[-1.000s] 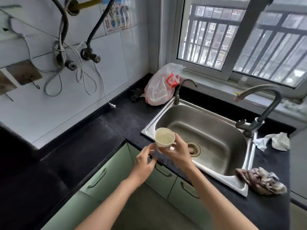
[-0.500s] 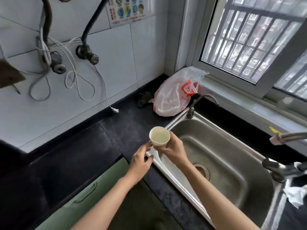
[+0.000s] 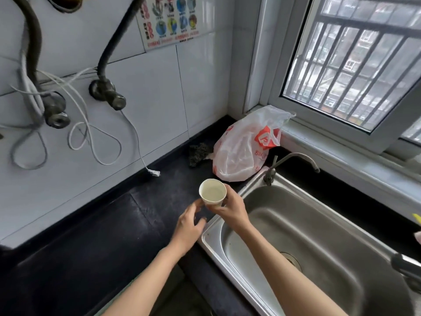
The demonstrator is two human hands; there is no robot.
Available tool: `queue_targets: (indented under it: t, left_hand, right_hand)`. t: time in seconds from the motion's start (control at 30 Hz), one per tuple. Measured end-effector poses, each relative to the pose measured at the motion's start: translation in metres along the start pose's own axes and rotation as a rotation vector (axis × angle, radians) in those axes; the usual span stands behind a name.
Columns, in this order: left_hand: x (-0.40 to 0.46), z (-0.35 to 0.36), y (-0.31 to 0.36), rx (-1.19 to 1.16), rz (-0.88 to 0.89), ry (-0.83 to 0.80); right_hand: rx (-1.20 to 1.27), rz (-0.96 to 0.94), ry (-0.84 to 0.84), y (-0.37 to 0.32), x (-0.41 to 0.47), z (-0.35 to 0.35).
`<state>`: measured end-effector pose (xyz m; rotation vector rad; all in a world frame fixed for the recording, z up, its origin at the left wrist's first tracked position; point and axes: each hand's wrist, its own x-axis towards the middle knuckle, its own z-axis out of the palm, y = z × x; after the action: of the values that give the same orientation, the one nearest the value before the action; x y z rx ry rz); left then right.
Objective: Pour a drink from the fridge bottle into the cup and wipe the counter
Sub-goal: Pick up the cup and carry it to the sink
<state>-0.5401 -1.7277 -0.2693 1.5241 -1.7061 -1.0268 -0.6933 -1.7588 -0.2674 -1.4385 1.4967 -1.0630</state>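
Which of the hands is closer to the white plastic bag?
Right. The right hand, holding the cup, sits just below the plastic bag; the left hand is lower and farther left.

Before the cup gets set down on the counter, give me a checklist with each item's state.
1. Grip: right hand holds the cup round its side. Ok.
2. Cup upright: it tilts a little, mouth toward the camera. Not ok.
3. Contents: pale inside; liquid level unclear. Cannot tell.
4. Left hand: open beside the cup, holding nothing. Ok.
5. Landing spot: bare dark counter left of the sink. Ok.
6. Nearby clutter: plastic bag and loose cable end lie farther back, apart from the cup. Ok.
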Motion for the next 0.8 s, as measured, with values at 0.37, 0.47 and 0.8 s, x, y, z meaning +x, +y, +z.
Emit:
queue_targets:
  t: [0.37, 0.47, 0.8]
  left_hand:
    - [0.026, 0.005, -0.033, 0.009, -0.086, -0.006]
    - [0.027, 0.007, -0.039, 0.022, -0.099, -0.002]
    - [0.029, 0.007, -0.04, 0.061, -0.098, 0.009]
  right_hand:
    - [-0.005, 0.071, -0.001, 0.031, 0.02, 0.024]
    - [-0.002, 0.092, 0.001, 0.036, 0.018, 0.028]
    - [-0.019, 0.098, -0.037, 0.039, 0.017, 0.028]
